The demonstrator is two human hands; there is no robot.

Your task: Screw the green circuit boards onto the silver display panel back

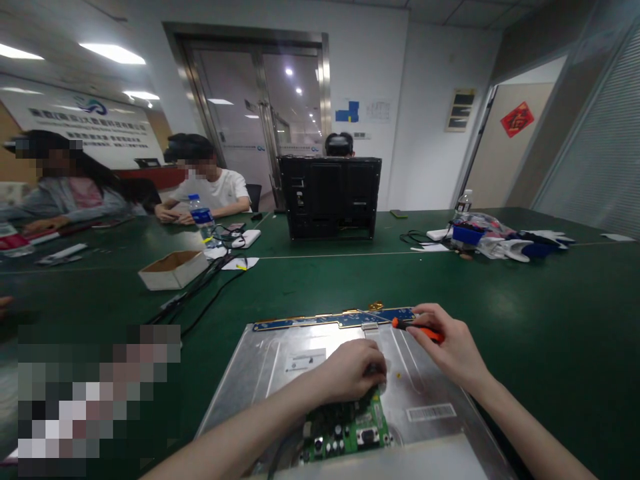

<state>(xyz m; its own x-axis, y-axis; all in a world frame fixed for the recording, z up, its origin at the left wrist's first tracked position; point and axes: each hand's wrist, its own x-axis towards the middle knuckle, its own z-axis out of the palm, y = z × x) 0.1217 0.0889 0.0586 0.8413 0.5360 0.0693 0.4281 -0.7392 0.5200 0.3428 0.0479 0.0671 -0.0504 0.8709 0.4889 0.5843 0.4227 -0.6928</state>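
My right hand point(453, 340) grips a screwdriver point(433, 335) with an orange and black handle. Its thin shaft points left across a long blue circuit board strip point(300, 323) at the far edge of a silver metal panel point(430, 387). Fingers curled, my left hand point(353, 370) sits over the panel at the upper end of a green circuit board point(350, 430); whatever those fingers hold is hidden. A small gold-coloured piece point(376, 306) lies just beyond the blue strip. A barcode label point(431, 413) is stuck on the panel, right of the green board.
On the green table point(545, 320), an open cardboard box point(173, 272) and black cables point(215, 280) lie to the left. A black monitor housing point(330, 200) stands at the back. Plastic-wrapped items point(495, 237) are piled at right. Several people sit around the table.
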